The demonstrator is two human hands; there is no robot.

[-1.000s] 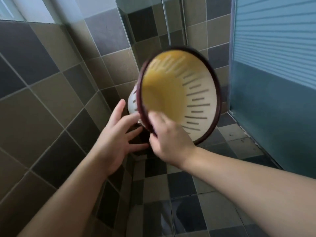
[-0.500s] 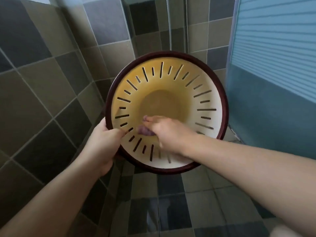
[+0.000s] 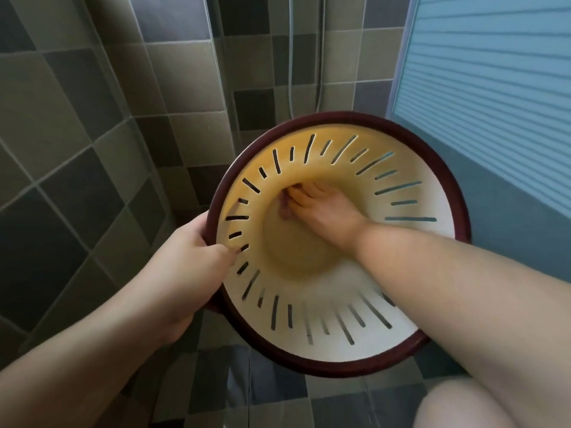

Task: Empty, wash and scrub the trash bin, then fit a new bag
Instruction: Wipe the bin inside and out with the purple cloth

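Observation:
The trash bin [image 3: 411,344] is a cream plastic basket with slotted walls and a dark red rim, its mouth turned toward me and held above the floor. My left hand [image 3: 188,261] grips the rim on the left side, thumb inside. My right hand [image 3: 318,208] reaches deep inside, fingers closed on a small purplish scrub cloth [image 3: 283,208] pressed against the wall near the bottom. The cloth is mostly hidden by my fingers.
Grey and dark tiled walls [image 3: 77,149] stand close on the left and behind. A frosted blue glass door [image 3: 494,103] is on the right. A shower hose [image 3: 290,57] hangs at the back. Tiled floor [image 3: 278,396] lies below, and my knee [image 3: 482,403] shows at bottom right.
The bin has been turned so its mouth faces me and has come lower and right. My left hand took the rim. My right hand moved from the rim deep inside with the cloth.

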